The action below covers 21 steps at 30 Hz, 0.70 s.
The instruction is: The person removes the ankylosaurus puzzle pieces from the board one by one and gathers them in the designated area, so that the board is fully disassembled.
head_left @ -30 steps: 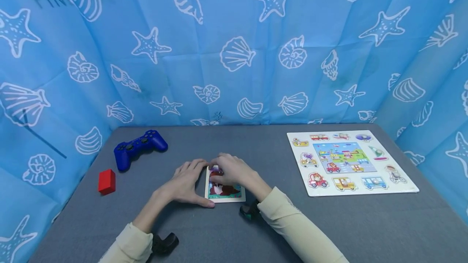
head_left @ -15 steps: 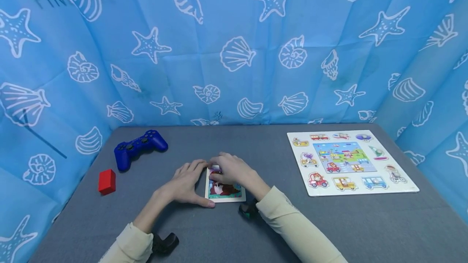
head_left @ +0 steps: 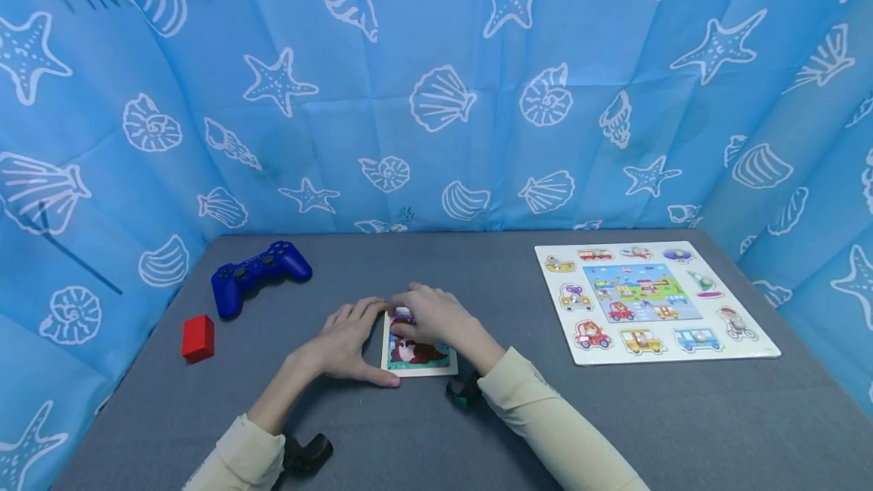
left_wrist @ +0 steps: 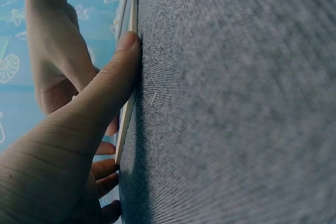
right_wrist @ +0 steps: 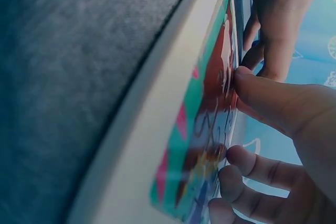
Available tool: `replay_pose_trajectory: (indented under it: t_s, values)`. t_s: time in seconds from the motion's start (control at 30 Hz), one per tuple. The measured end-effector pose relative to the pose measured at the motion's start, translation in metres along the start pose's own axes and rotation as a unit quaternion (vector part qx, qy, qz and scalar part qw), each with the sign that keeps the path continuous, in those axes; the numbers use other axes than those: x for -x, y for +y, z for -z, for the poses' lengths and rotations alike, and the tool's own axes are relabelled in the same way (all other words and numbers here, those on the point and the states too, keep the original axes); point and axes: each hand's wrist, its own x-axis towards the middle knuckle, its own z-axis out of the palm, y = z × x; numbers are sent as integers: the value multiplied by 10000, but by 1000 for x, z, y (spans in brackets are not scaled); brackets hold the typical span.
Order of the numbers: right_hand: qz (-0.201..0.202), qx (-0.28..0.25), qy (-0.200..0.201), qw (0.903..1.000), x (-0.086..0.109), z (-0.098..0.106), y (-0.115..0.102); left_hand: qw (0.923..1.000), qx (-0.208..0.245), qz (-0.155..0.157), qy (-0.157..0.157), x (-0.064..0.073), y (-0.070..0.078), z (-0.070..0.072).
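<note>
A small jigsaw puzzle with a cream frame lies flat on the grey table in the head view. Its picture shows brown, green and pink. My left hand spans the puzzle's left side and holds it, thumb at the near edge, index finger by the far left corner. In the left wrist view that thumb lies along the frame's edge. My right hand reaches over the picture. Bent fingertips and the thumb touch its surface in the right wrist view, spaced apart. The picture's upper part is mostly hidden under that hand.
A large white peg puzzle board with vehicle pieces lies at the right. At the left are a blue game controller and a red block. A blue shell-print curtain hangs behind the table.
My right hand shifts very slightly over the puzzle. The left hand and the puzzle stay in place, and the head view tilts a little.
</note>
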Motion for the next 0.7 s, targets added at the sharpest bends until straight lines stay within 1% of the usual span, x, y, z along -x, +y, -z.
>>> replay_pose_trajectory:
  t_s: [0.4,0.7]
  values:
    - [32,-22,-158,9999,-4,-1,-2,10000,15,22,-43,0,0,0]
    - [45,-199,-292,9994,-6,-3,1,10000,26,63,-64,0,1,1]
